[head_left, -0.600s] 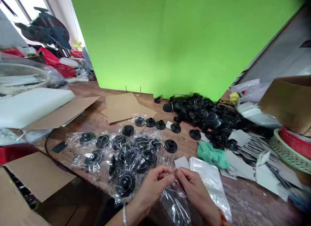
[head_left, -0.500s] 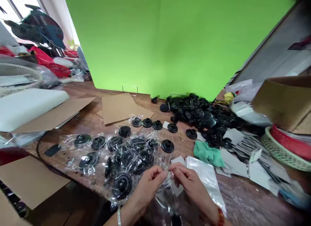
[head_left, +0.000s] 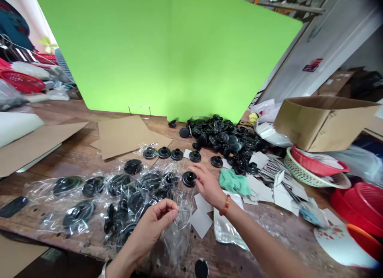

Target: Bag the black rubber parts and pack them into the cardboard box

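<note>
Far left of frame: flattened cardboard flap (head_left: 32,144) lying on the wooden table (head_left: 299,234). Lower left to centre: bagged black parts (head_left: 119,194), each disc-shaped piece in its own clear wrapper, spread in a loose cluster on the table.

Lower centre: left hand (head_left: 155,222), fingers curled in, thumb and forefinger pinched on the top edge of a clear plastic bag (head_left: 176,234). Bag hangs from the pinch with its long axis running down toward the bottom edge of the frame, mouth uppermost at the fingers. Cannot tell whether anything is in it.

Centre: right hand (head_left: 208,186), palm down, fingers spread and loosely extended, holding nothing. Fingertips just beside a single loose black part (head_left: 189,178), which sits flat side down with its narrow neck pointing up; contact cannot be told. Row of like parts (head_left: 176,153) stands behind it, same way up. White cards (head_left: 202,214) lie under the wrist, beside a stack of flat clear bags (head_left: 227,230).

Centre right: green cloth (head_left: 235,182), crumpled. Behind it, heap of loose black parts (head_left: 224,138) at the foot of the green screen (head_left: 167,50).

Right: open cardboard box (head_left: 320,120), contents not visible from this angle. It rests on a red basket nested in a pale woven basket (head_left: 302,174). Lower right: red basin (head_left: 359,198), interior not seen.
</note>
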